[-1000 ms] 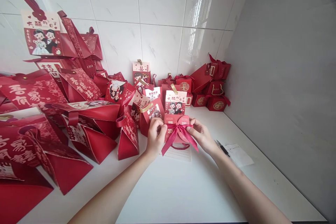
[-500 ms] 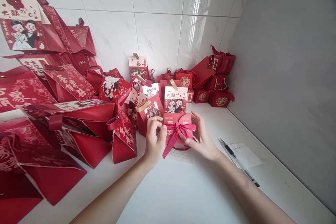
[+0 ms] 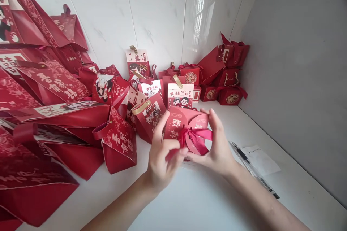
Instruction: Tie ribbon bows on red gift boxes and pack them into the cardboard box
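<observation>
A red gift box (image 3: pixel 176 117) with pale lettering and rounded overlapping flaps is held up in front of me, above the white table. A shiny pink-red ribbon bow (image 3: pixel 197 140) is tied across its front. My right hand (image 3: pixel 217 148) grips the box's right side, thumb below and fingers along the edge. My left hand (image 3: pixel 164 153) is at the left side, one finger stretched along the edge. Its thumb and other fingers are curled in front, over the left part of the bow, and look slightly blurred. The ribbon's left tail is mostly hidden by them.
Many red gift boxes (image 3: pixel 76 119) are heaped on the left. Smaller ones, including a box with a cartoon couple (image 3: pixel 180 95), stand behind the held box. Others are stacked (image 3: pixel 231 95) in the back right corner. A pen (image 3: pixel 240 152) and a paper slip (image 3: pixel 261 160) lie at right.
The box has come up and closer, and now looks larger and tilted. My left thumb and fingers have moved inward over the bow's left part. The view has shifted slightly.
</observation>
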`<state>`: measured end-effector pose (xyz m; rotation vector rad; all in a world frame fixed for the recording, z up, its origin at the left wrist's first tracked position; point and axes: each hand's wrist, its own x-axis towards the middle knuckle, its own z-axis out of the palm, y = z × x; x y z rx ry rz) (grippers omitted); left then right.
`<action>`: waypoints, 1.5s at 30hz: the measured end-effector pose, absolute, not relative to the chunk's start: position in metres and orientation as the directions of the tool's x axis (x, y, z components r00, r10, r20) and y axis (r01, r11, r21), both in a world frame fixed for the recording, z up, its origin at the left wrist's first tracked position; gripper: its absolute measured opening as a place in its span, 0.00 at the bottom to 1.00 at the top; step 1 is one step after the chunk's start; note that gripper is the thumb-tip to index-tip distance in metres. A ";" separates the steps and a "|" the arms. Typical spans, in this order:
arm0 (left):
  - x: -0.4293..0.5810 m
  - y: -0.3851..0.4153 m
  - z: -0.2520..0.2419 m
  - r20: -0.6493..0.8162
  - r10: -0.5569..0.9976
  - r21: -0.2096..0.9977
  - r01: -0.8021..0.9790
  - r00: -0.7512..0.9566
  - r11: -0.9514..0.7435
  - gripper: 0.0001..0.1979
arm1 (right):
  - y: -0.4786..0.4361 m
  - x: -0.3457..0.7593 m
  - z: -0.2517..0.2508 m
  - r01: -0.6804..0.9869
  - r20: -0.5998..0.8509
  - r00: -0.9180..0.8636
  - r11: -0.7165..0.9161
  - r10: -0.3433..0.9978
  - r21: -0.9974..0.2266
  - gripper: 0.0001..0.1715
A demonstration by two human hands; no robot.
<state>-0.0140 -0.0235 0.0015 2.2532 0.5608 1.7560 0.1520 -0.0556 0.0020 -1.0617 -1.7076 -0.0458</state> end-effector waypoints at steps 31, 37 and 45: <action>-0.017 -0.048 0.016 0.900 0.283 0.195 0.273 0.332 -0.942 0.13 | -0.060 0.145 0.004 0.558 0.889 -0.035 0.747 0.457 -0.362 0.58; -0.016 -0.047 0.015 0.901 0.283 0.200 0.263 0.328 -0.944 0.14 | -0.060 0.145 0.004 0.557 0.895 -0.046 0.755 0.444 -0.346 0.58; -0.014 -0.047 0.019 0.914 0.249 0.175 0.243 0.321 -0.954 0.14 | -0.059 0.145 0.004 0.550 0.895 -0.044 0.759 0.443 -0.348 0.57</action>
